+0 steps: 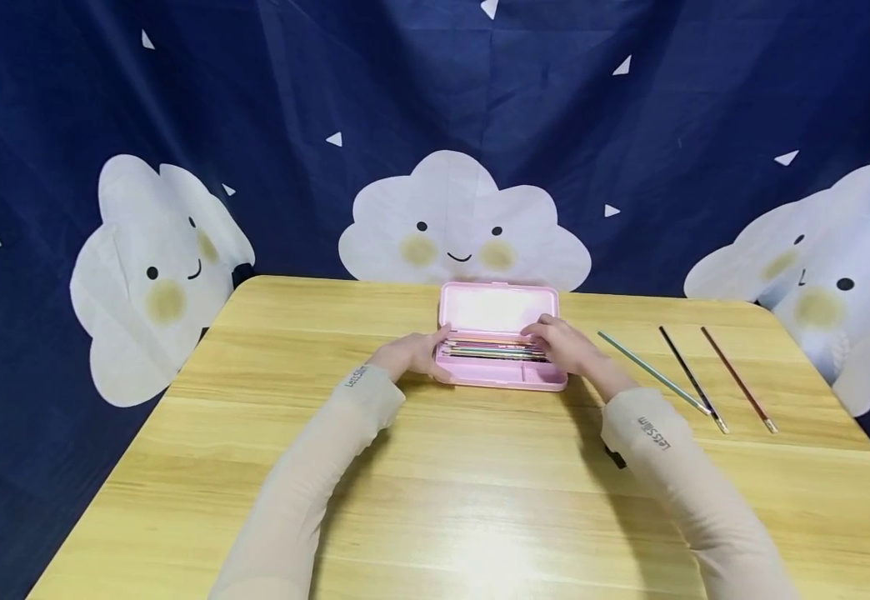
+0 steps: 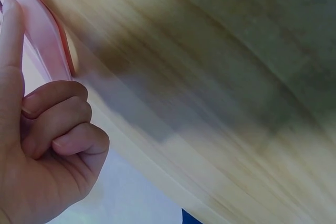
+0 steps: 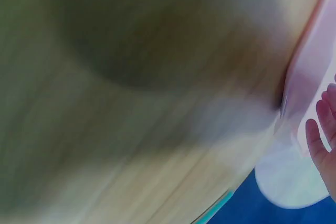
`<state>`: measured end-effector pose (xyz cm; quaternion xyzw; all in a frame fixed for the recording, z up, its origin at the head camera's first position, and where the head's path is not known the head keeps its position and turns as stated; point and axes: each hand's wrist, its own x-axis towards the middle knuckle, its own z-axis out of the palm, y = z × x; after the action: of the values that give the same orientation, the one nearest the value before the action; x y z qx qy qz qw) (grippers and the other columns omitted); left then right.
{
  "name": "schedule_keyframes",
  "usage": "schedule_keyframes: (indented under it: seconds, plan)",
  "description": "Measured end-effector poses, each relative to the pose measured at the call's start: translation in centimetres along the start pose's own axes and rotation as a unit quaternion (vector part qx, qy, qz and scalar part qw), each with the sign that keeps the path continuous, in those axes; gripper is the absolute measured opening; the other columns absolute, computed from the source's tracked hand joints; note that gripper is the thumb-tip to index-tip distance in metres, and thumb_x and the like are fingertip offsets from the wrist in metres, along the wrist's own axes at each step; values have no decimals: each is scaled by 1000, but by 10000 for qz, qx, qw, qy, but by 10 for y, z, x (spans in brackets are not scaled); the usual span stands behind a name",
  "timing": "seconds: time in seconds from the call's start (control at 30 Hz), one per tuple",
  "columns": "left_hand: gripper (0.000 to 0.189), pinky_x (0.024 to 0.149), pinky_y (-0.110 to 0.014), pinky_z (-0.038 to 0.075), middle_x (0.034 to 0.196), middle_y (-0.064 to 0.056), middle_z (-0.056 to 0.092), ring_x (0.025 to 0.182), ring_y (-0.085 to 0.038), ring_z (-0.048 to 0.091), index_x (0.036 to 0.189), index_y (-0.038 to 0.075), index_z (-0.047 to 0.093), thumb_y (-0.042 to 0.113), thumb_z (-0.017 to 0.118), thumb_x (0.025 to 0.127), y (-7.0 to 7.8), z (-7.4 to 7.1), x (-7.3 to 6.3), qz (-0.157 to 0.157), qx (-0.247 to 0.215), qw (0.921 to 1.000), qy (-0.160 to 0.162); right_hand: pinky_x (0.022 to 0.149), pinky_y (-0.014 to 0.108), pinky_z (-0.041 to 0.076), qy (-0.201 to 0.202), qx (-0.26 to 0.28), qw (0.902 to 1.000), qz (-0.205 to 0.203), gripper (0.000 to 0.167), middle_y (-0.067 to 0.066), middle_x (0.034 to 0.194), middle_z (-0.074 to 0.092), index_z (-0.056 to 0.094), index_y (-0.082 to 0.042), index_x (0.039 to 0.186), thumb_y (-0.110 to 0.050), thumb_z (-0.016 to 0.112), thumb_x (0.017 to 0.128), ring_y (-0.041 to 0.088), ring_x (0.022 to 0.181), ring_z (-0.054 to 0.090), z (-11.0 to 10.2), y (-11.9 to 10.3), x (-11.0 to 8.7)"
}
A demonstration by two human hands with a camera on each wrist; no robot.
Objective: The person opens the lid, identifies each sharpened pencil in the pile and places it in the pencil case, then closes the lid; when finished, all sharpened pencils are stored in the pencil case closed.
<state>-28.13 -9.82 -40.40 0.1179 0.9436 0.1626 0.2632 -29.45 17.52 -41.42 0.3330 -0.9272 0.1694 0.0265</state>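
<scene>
A pink pencil case (image 1: 483, 373) lies with its lid (image 1: 497, 307) raised toward the back. Several colored pencils (image 1: 491, 346) lie side by side across its middle. At the case's left end is my left hand (image 1: 414, 353), thumb at the front corner and a finger at the side edge. In the left wrist view, one finger of this hand (image 2: 50, 145) stretches straight along the pink wall and the others curl in. My right hand (image 1: 561, 343) reaches over the case's right end, fingertips by the pencil ends. The right wrist view shows its fingers spread; any contact there is hidden.
To the right of the case, a teal pencil (image 1: 652, 372), a black pencil (image 1: 692, 377) and a dark red pencil (image 1: 738, 377) lie on the wooden table (image 1: 435, 500). A dark blue cloth (image 1: 420, 75) with clouds hangs behind the table's back edge.
</scene>
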Motion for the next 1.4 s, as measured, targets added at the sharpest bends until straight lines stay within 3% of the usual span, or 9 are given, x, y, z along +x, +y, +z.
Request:
schedule_keyframes:
  seconds: [0.33,0.53,0.67,0.83,1.07,1.23,1.4]
  plan:
    - [101,108,-39,26,145,-19,29,132,-27,32,147,30,7,55,69,71,-2,4,-2,-10,-56,9998,173,82,50,43,187,391,9932,1077,33,22,98,52,52,5,120,2,51,87,35,90,52,-16,26,-19]
    - [105,105,-39,31,143,-19,32,129,-29,36,148,27,12,60,70,67,-4,9,0,136,-31,9992,367,74,44,42,-107,811,9855,1489,43,20,87,51,42,13,127,-3,51,89,31,82,48,-16,38,-17]
    - [105,101,-39,36,139,-19,40,125,-29,41,147,26,18,65,68,64,-4,13,-1,266,116,9970,712,68,36,40,-430,1413,9735,1746,48,20,83,54,36,17,129,-10,50,92,29,76,48,-14,42,-13]
    - [101,99,-40,39,135,-21,44,121,-31,45,146,24,23,62,70,65,-7,17,1,359,218,9946,944,81,41,39,-664,1896,9549,2187,54,27,104,52,32,12,134,-22,47,95,33,90,46,-13,39,-9]
    - [95,100,-39,38,137,-19,43,123,-29,44,146,23,22,54,71,70,-7,15,-2,387,246,9945,940,83,38,38,-47,2520,9411,2256,50,28,110,48,39,13,128,-24,46,95,34,98,44,-19,32,-15]
    - [95,100,-40,37,138,-18,42,123,-29,43,146,24,21,55,70,71,-7,15,-4,326,257,9946,953,98,49,34,419,2822,9299,2323,57,33,125,44,39,13,129,-35,36,98,41,115,41,-24,28,-21]
    - [94,101,-41,36,139,-17,41,124,-30,42,146,24,23,55,70,71,-7,16,-5,335,290,9940,1003,97,53,34,543,2558,9320,2511,68,33,129,42,38,11,131,-46,22,98,45,115,43,-26,25,-27]
